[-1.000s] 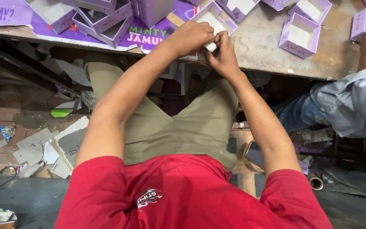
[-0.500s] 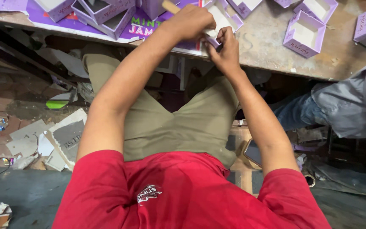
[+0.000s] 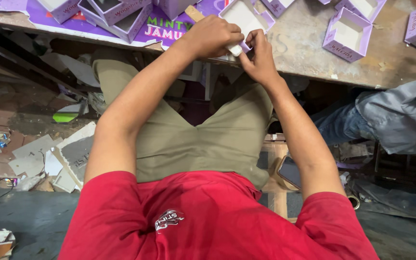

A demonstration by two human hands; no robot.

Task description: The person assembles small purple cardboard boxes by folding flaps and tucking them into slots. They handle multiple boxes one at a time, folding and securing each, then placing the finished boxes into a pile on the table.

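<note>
Several finished purple boxes (image 3: 347,33) already sit on the bench (image 3: 304,58), while at its near edge the left hand (image 3: 215,36) grips a wooden tool (image 3: 196,13) and the right hand (image 3: 261,55) pinches the unfinished box (image 3: 244,17).

The left hand (image 3: 214,36) hides most of the small white piece (image 3: 235,49) it grips

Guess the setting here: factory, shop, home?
Likely a small box-making workshop. Many open purple-and-white cardboard boxes lie on a worn workbench, cardboard offcuts litter the floor, and both hands, left hand and right hand, work a small white piece at the bench edge.
</note>
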